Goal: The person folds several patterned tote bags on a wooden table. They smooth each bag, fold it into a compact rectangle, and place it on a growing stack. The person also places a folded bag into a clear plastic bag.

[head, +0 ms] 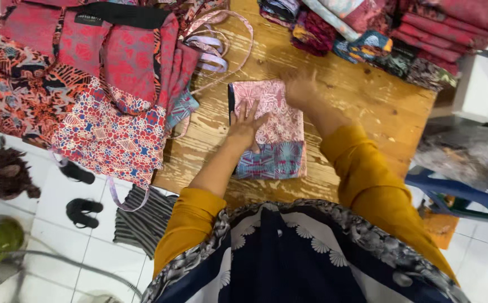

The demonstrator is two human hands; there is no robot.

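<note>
- The fingers (248, 110) of the left hand (244, 126) are spread apart and pressed flat on the folded pink patterned cloth with a blue and teal band (272, 134), clamped on nothing.
- The right hand (302, 90) rests at the far right corner of that cloth; it is blurred, so I cannot tell whether its fingers pinch the edge or simply lie on it.
- The folded cloth lies directly beneath both hands, on the pale, worn wooden bench (362, 95), its blue band on the side towards the person.
- Judging from the flat palm and the tidy rectangle, the step in hand looks like smoothing or pressing down a finished fold.
- A further move would call for keeping the left palm down as an anchor, so the layers do not slide, while the right hand squares the far edge.
- Left of the left fingers, a heap of red and orange patterned fabric bags (87, 84) hangs over the bench edge, with loose pink straps (216, 50) just beyond the cloth.
- Beyond the right fingers, stacks of folded dark red and multicoloured fabrics (401, 33) line the far side of the bench.
- Black sandals (81, 210) sit on the white tiled floor (59, 258), well to the left.
</note>
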